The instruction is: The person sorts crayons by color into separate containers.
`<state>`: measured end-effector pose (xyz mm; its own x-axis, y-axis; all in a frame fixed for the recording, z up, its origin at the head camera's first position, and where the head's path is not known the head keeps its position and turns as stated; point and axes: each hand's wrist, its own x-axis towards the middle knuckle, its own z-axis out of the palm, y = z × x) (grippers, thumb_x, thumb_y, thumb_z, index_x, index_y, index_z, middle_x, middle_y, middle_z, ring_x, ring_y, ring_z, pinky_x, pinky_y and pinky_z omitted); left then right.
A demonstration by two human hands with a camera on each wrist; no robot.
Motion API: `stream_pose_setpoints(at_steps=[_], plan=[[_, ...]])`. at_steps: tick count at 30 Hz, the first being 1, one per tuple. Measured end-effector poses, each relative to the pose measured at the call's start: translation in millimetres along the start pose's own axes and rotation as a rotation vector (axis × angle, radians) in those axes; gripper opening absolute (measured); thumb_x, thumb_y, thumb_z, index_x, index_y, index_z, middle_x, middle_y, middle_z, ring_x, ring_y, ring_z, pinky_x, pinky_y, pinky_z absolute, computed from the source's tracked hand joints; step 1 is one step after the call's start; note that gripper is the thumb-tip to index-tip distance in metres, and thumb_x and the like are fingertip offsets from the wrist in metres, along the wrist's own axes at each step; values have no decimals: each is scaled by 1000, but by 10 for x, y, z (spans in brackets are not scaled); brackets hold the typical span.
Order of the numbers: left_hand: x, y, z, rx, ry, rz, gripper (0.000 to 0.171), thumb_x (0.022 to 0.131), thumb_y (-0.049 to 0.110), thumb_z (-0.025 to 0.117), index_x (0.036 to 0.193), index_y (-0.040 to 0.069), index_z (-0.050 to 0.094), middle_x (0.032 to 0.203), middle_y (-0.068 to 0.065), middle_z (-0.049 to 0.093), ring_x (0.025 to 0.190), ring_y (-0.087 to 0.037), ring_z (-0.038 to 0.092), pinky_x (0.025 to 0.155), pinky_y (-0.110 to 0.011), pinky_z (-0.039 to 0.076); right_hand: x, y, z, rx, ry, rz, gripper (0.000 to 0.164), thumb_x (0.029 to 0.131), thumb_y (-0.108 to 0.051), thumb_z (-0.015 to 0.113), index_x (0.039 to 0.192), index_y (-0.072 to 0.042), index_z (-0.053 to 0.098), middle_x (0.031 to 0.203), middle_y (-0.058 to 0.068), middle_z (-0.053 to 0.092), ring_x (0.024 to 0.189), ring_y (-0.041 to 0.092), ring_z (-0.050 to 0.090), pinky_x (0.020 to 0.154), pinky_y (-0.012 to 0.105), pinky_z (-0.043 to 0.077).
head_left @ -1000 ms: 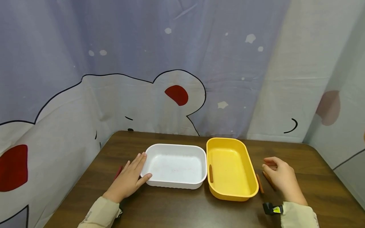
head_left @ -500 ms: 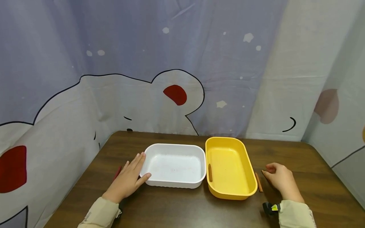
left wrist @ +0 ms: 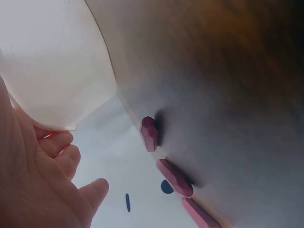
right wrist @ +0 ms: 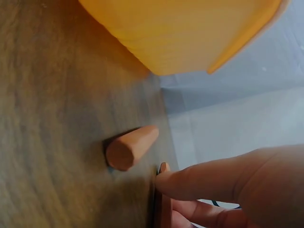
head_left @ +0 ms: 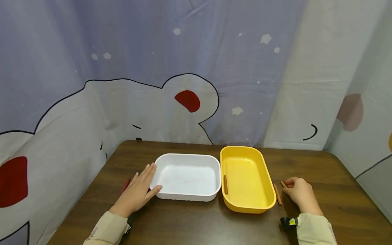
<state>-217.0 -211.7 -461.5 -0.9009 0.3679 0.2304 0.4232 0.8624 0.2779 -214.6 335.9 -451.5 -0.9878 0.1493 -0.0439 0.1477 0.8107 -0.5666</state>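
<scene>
My right hand [head_left: 301, 194] pinches an orange-brown stick [head_left: 283, 184] between thumb and fingers at the table, right of the yellow tray [head_left: 245, 210]; in the right wrist view most of that stick [right wrist: 165, 209] is behind the fingers. A similar stick [head_left: 277, 194], round-ended in the right wrist view, lies between my hand and the tray. Inside the tray, another brown stick [head_left: 225, 184] lies along the left wall. My left hand [head_left: 134, 192], fingers extended, rests against the left end of the white tray [head_left: 186, 197], which stands beside the yellow one.
Beyond my left hand, dark pink faceted sticks lie on the table: one nearer [left wrist: 149, 134], one in the middle [left wrist: 175, 177], one at the frame edge [left wrist: 201, 213]. A printed curtain [head_left: 245, 85] rises behind the wooden table [head_left: 196, 224].
My right hand has come down onto the farther orange-brown stick and now pinches its end. My left hand has stayed on the white tray. The view has shifted slightly.
</scene>
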Motion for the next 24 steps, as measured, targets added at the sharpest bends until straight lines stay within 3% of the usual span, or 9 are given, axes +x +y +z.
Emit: stream_pose_setpoints(at_steps=[16,24], plan=[[2,-17,26,-2,3,4,77,103,45,57,157,-3,30,164,-19,27,152,-37,23,116,-67,22,-20,23,10,-30,46,-37,20,81,4,66,99,14,68,84,19,70,81,37,65,71,47,52],[0,-22,18,5,9,8,78,103,49,54,157,-3,30,164,-19,27,152,-37,24,116,-66,23,-19,-8,-30,-1,68,-22,20,86,-1,66,100,13,68,87,21,72,83,39,67,76,53,54]])
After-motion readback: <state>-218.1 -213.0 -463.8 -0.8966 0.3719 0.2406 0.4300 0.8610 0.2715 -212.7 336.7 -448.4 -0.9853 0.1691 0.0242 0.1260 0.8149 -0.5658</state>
